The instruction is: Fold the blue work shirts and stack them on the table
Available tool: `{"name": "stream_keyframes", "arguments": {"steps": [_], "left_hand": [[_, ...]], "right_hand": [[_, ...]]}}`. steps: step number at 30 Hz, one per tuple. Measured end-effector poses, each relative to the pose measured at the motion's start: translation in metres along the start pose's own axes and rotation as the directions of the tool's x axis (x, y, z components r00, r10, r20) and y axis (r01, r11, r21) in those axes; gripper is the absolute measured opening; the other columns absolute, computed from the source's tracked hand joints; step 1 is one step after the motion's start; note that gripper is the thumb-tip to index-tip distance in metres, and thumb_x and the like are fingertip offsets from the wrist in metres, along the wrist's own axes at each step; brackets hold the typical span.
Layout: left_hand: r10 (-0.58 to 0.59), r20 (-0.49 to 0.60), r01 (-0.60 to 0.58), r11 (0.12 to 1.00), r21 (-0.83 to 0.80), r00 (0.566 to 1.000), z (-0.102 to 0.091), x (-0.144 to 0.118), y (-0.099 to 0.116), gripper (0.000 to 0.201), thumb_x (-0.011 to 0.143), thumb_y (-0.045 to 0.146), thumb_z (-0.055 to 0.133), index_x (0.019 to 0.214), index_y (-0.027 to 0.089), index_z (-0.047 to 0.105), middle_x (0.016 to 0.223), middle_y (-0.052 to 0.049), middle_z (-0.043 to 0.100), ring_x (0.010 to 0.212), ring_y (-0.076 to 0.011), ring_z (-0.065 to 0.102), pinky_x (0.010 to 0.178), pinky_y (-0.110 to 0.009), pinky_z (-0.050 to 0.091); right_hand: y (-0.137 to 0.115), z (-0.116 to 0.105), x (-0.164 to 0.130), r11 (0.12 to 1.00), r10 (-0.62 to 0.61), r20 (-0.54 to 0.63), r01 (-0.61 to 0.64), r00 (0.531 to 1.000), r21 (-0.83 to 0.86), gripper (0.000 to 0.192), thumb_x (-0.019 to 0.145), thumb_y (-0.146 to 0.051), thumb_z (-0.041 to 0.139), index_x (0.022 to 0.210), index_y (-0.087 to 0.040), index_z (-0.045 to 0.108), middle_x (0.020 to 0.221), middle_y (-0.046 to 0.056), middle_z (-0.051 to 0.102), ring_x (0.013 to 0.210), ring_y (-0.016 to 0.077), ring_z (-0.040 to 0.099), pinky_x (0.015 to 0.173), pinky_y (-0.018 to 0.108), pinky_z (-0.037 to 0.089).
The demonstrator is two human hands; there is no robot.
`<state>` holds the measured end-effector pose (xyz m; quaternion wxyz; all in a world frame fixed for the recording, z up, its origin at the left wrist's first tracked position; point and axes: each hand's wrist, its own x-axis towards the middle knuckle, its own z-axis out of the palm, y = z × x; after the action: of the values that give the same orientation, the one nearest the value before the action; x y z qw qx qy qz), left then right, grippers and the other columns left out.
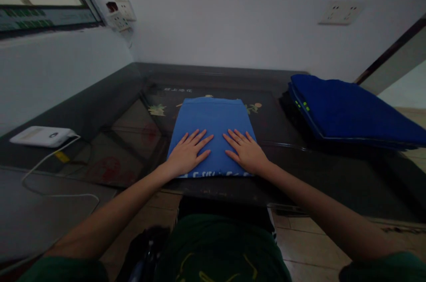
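Note:
A light blue piece of cloth (pixel 213 115), folded into a flat panel with white print along its near edge, lies on the dark glossy table (pixel 276 171) in front of me. My left hand (pixel 188 153) rests flat on its left side, fingers spread. On the right side, my right hand (pixel 244 151) lies flat too, its fingers apart and pointing inward. Neither hand grips the cloth. Its near edge lies close to the table's front edge.
Darker blue folded cloth (pixel 353 109) is stacked at the right of the table, over something black. At the far left lies a white device (pixel 43 136) with a white cable (pixel 49 157). Wall sockets (pixel 341 12) are on the back wall.

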<state>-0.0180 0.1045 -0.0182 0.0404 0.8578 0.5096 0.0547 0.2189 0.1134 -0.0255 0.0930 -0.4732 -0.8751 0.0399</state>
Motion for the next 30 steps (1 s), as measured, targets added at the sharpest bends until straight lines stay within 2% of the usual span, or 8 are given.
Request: {"name": "stream_keyframes", "arguments": {"steps": [7,10,12,14,16,23,27,30], "left_hand": [[-0.176,-0.082,0.179,0.983,0.03,0.981,-0.01,-0.031,-0.046,0.054,0.094,0.046,0.035,0.145,0.028,0.033,0.154,-0.004,0.026,0.14,-0.0255,0.027,0.114,-0.05,0.02],[-0.331,-0.277,0.328,0.943,-0.057,0.902,-0.012,-0.063,-0.06,0.055,0.091,0.047,0.036,0.137,0.018,0.045,0.147,-0.013,0.039,0.131,-0.0273,0.041,0.109,-0.045,0.032],[-0.406,-0.341,0.369,0.914,-0.17,0.848,-0.011,-0.087,-0.063,0.048,0.088,0.049,0.038,0.118,0.02,0.06,0.128,-0.012,0.056,0.118,-0.0267,0.053,0.102,-0.041,0.04],[-0.436,-0.308,0.348,0.888,-0.302,0.845,-0.01,-0.108,-0.057,0.039,0.085,0.051,0.041,0.095,0.024,0.067,0.107,-0.009,0.064,0.103,-0.0251,0.06,0.095,-0.039,0.046],[-0.441,-0.261,0.309,0.851,-0.424,0.859,-0.009,-0.12,-0.047,0.034,0.082,0.053,0.047,0.084,0.026,0.067,0.097,-0.006,0.066,0.095,-0.0241,0.062,0.091,-0.039,0.049],[-0.52,-0.195,0.291,0.708,-0.644,0.832,-0.016,-0.118,-0.028,0.029,0.075,0.048,0.06,0.093,0.026,0.064,0.091,-0.002,0.068,0.088,-0.0225,0.064,0.085,-0.037,0.052],[-0.487,-0.24,0.249,0.738,-0.627,0.84,-0.013,-0.117,-0.034,0.028,0.074,0.046,0.061,0.089,0.023,0.066,0.091,-0.003,0.065,0.085,-0.0202,0.062,0.084,-0.035,0.051],[-0.445,-0.215,0.236,0.756,-0.61,0.869,-0.01,-0.116,-0.036,0.028,0.076,0.048,0.058,0.085,0.022,0.066,0.088,-0.003,0.062,0.083,-0.0194,0.061,0.081,-0.033,0.05]], "right_hand": [[0.039,-0.017,-0.03,0.989,0.15,-0.064,-0.149,0.987,0.01,0.053,0.093,-0.044,0.04,0.143,-0.026,0.039,0.151,0.007,0.034,0.142,0.028,0.023,0.111,0.061,0.018],[0.052,-0.025,-0.054,0.952,0.281,-0.213,-0.245,0.936,0.183,0.045,0.09,-0.04,0.045,0.13,-0.022,0.053,0.135,0.011,0.054,0.128,0.0276,0.045,0.105,0.052,0.035],[0.055,-0.029,-0.076,0.911,0.362,-0.251,-0.285,0.898,0.298,0.031,0.087,-0.038,0.048,0.109,-0.023,0.065,0.113,0.01,0.066,0.108,0.026,0.058,0.095,0.046,0.044],[0.052,-0.029,-0.098,0.885,0.389,-0.209,-0.301,0.897,0.354,0.024,0.085,-0.039,0.05,0.087,-0.024,0.069,0.094,0.008,0.068,0.094,0.0255,0.061,0.087,0.044,0.047],[0.042,-0.028,-0.114,0.873,0.387,-0.162,-0.304,0.908,0.38,0.023,0.083,-0.041,0.053,0.079,-0.025,0.069,0.089,0.008,0.067,0.091,0.0259,0.06,0.085,0.044,0.046],[0.02,-0.019,-0.116,0.852,0.404,-0.175,-0.299,0.898,0.431,0.018,0.08,-0.041,0.059,0.086,-0.027,0.069,0.094,0.006,0.067,0.096,0.0267,0.057,0.088,0.045,0.043],[0.023,-0.015,-0.114,0.864,0.455,-0.218,-0.369,0.863,0.344,0.017,0.078,-0.041,0.063,0.084,-0.026,0.068,0.093,0.008,0.066,0.093,0.0279,0.056,0.083,0.045,0.043],[0.021,-0.012,-0.114,0.869,0.446,-0.205,-0.366,0.871,0.333,0.016,0.079,-0.042,0.062,0.082,-0.027,0.068,0.092,0.008,0.065,0.092,0.0277,0.055,0.081,0.043,0.043]]}}
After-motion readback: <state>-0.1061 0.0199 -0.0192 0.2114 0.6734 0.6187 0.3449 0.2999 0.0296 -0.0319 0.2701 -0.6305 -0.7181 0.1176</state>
